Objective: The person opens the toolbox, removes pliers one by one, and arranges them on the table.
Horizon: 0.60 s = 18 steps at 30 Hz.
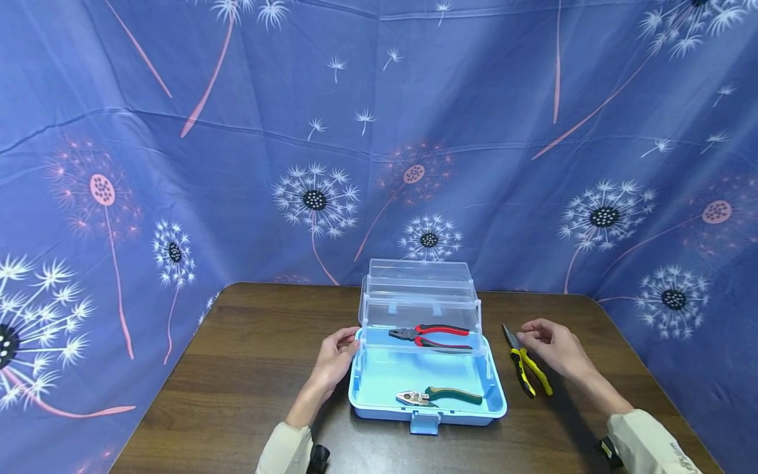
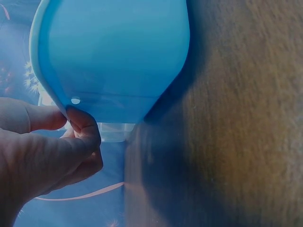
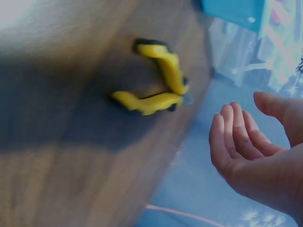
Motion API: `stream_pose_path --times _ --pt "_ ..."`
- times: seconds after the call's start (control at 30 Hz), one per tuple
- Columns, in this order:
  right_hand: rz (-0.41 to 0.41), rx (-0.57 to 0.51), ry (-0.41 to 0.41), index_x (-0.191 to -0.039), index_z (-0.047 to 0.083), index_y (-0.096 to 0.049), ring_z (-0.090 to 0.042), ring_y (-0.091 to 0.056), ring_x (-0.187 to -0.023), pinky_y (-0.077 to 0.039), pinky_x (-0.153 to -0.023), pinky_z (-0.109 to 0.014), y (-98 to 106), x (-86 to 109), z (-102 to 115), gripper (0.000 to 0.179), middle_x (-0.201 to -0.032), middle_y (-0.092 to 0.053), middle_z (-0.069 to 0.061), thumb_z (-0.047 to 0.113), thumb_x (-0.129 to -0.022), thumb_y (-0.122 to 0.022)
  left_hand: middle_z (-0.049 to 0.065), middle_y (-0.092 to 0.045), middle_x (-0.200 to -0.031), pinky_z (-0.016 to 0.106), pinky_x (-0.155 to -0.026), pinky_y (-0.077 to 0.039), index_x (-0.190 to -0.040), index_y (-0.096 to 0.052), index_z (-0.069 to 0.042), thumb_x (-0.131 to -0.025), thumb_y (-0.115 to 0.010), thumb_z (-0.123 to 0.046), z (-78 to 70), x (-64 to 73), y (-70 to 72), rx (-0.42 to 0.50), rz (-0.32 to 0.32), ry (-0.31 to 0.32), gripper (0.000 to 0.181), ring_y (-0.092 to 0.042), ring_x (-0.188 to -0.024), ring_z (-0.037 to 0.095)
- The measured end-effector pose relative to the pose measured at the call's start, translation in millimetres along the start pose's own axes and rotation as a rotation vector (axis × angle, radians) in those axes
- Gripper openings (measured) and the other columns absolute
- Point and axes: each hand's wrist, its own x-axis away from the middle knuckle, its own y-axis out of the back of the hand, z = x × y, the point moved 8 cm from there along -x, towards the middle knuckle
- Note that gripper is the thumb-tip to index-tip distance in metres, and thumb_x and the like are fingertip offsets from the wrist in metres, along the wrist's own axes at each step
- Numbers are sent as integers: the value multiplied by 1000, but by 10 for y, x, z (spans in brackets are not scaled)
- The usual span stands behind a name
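Observation:
A light blue toolbox (image 1: 379, 414) stands on the table with its clear lid raised at the back. My left hand (image 1: 333, 363) pinches the box's left rim between thumb and fingers, as the left wrist view shows at the blue side wall (image 2: 113, 52). Red-and-black pliers (image 1: 441, 328) lie toward the back of the box, behind clear plastic. Pliers with green handles (image 1: 454, 394) lie near its front wall. Right of the box, yellow-and-black long-nose pliers (image 1: 535, 372) rest on the table, handles spread. Above them hovers my right hand (image 1: 558, 347), fingers loosely bent, holding nothing.
The brown wooden table (image 1: 254, 368) runs to a blue dandelion-print cloth (image 1: 503, 197) hanging behind and at both sides. A pale blue latch (image 1: 424, 423) hangs down at the toolbox's front.

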Motion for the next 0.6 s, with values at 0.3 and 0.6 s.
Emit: stream_pose_path --times 0.3,0.6 --pt "39 -114 52 -116 2 -68 -21 -67 -90 -54 -70 -27 3 -155 513 30 -104 -72 -12 27 -101 -67 21 -61 -120 28 -86 -49 -133 -59 11 -101 -58 -2 4 4 19 7 -5 5 34 -59 -104 26" --pt "115 -236 114 -120 -3 -67 -24 -69 -90 -57 -75 -28 -137 -284 957 31 -109 -71 -16 21 -101 -68 21 -61 -119 25 -85 -49 -133 -59 11 -101 -58 -1 20 1 3 20 0 -1 34 -58 -101 23"
